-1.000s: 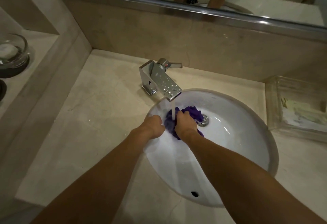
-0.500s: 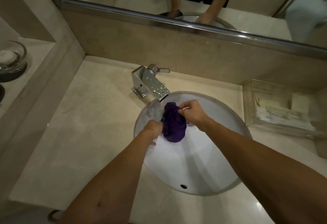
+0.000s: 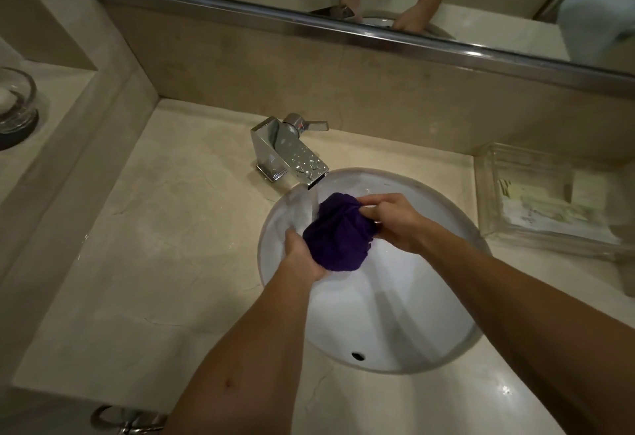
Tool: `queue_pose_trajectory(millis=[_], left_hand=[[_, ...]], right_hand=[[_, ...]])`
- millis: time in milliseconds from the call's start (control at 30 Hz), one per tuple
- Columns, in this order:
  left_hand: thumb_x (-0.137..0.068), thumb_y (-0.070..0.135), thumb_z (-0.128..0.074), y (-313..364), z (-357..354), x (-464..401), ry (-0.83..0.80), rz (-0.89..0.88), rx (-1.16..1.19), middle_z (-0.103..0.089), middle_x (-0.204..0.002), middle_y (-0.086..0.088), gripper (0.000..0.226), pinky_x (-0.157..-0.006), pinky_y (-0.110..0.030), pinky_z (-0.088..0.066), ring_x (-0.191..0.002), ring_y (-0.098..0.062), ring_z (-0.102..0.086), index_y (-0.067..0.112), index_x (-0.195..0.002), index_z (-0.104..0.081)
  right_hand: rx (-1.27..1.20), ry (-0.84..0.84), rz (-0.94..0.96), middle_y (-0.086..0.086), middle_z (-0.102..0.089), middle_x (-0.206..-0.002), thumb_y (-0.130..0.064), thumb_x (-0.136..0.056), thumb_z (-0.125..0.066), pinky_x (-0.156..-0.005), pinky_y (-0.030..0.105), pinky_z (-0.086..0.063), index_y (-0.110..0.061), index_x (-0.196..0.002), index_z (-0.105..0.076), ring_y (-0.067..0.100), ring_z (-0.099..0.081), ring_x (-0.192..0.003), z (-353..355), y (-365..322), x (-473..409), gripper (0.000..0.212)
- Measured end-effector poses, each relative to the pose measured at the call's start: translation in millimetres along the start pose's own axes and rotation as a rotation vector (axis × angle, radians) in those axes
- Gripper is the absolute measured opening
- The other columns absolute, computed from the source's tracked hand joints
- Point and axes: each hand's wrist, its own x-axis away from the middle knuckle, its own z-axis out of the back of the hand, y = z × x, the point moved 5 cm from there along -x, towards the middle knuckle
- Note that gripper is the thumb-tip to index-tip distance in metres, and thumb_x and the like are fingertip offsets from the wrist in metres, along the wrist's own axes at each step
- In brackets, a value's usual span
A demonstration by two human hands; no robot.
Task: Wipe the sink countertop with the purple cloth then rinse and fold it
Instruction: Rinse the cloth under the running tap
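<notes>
Two hands hold our bunched-up purple cloth (image 3: 338, 232) over the round white sink bowl (image 3: 388, 324). Our left hand (image 3: 302, 257) grips its near side. Our right hand (image 3: 395, 220) pinches its far edge with curled fingers. Water runs from the shiny square metal tap (image 3: 288, 156) just beyond our left hand.

Sink (image 3: 395, 324) set in the surface (image 3: 165, 263), faucet (image 3: 288, 156) behind it.
Cloth (image 3: 338, 233) over the basin, between left hand (image 3: 302, 256) and right hand (image 3: 395, 220); tray (image 3: 536, 201) at right; dish (image 3: 15, 101) on the left ledge.
</notes>
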Motion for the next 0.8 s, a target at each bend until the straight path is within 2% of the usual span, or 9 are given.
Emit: queue_pose_trajectory(millis=[100,167,267,333,433,500,633,733,800], left_hand=[[-0.1,0.065,-0.025,13,0,1,0.022,-0.098,0.008,-0.068,-0.114,-0.02,0.068,-0.092,-0.055,-0.051,-0.104,-0.038,-0.064,0.011,-0.12,-0.062],[-0.099,0.068,-0.032,19,-5,9,0.004,-0.145,-0.05,-0.071,-0.106,-0.018,0.063,-0.082,-0.052,-0.054,-0.098,-0.037,-0.067,0.015,-0.111,-0.063],[-0.095,0.066,-0.043,26,-11,13,-0.067,-0.193,-0.085,-0.073,-0.111,-0.013,0.06,-0.093,-0.05,-0.053,-0.105,-0.034,-0.068,0.014,-0.105,-0.071],[-0.093,0.054,-0.053,32,-16,16,-0.146,-0.209,-0.045,-0.07,-0.11,-0.006,0.051,-0.105,-0.048,-0.048,-0.105,-0.031,-0.067,0.008,-0.1,-0.073],[-0.094,0.053,-0.056,40,-10,17,-0.038,-0.253,-0.156,-0.075,-0.094,-0.009,0.047,-0.103,-0.049,-0.048,-0.094,-0.031,-0.068,0.009,-0.095,-0.071],[-0.096,0.056,-0.053,42,-3,19,0.035,-0.277,-0.171,-0.076,-0.087,-0.011,0.046,-0.098,-0.049,-0.051,-0.087,-0.03,-0.067,0.013,-0.089,-0.067],[-0.098,0.056,-0.049,37,-5,27,0.055,-0.286,-0.2,-0.071,-0.096,-0.009,0.047,-0.076,-0.04,-0.053,-0.084,-0.029,-0.066,0.012,-0.105,-0.065],[-0.095,0.055,-0.052,36,-16,32,-0.007,-0.288,-0.129,-0.074,-0.106,-0.01,0.053,-0.091,-0.042,-0.053,-0.094,-0.031,-0.067,0.008,-0.114,-0.068],[-0.094,0.057,-0.049,35,-18,30,-0.045,-0.265,-0.127,-0.072,-0.119,-0.013,0.063,-0.106,-0.047,-0.045,-0.106,-0.033,-0.065,0.007,-0.126,-0.067]], right_hand=[[0.244,0.073,-0.086,0.022,-0.069,-0.114,0.004,-0.099,-0.048,-0.092,0.051,-0.059,0.002,-0.116,-0.071,0.035,-0.067,-0.107,13,10,-7,0.029],[0.295,0.099,-0.15,0.026,-0.069,-0.113,-0.004,-0.098,-0.053,-0.096,0.053,-0.057,0.005,-0.119,-0.067,0.035,-0.068,-0.103,12,19,-10,0.027],[0.273,0.105,-0.198,0.016,-0.066,-0.084,-0.009,-0.091,-0.064,-0.064,0.038,-0.058,0.002,-0.096,-0.064,0.025,-0.061,-0.072,1,30,-6,0.011],[0.343,0.098,-0.212,0.008,-0.049,-0.067,-0.007,-0.091,-0.063,-0.049,0.029,-0.041,-0.007,-0.079,-0.053,0.02,-0.046,-0.058,-3,34,-6,0.016],[0.332,0.122,-0.17,0.008,-0.05,-0.068,-0.016,-0.099,-0.061,-0.052,0.03,-0.042,-0.007,-0.078,-0.056,0.02,-0.047,-0.06,-4,33,-8,0.023],[0.189,0.198,-0.132,0.011,-0.06,-0.081,-0.021,-0.102,-0.058,-0.059,0.031,-0.048,-0.002,-0.095,-0.067,0.022,-0.056,-0.072,-1,32,-10,0.021],[0.118,0.283,-0.145,0.015,-0.072,-0.099,-0.017,-0.104,-0.05,-0.064,0.035,-0.057,-0.005,-0.105,-0.067,0.028,-0.069,-0.081,0,44,-11,0.021],[0.322,0.435,-0.053,0.017,-0.07,-0.091,-0.016,-0.101,-0.052,-0.071,0.037,-0.055,-0.002,-0.093,-0.069,0.024,-0.06,-0.073,-3,42,-6,0.023],[0.135,0.363,-0.033,0.025,-0.072,-0.096,-0.027,-0.099,-0.057,-0.068,0.036,-0.055,0.008,-0.096,-0.069,0.024,-0.059,-0.073,-19,42,-5,0.037]])
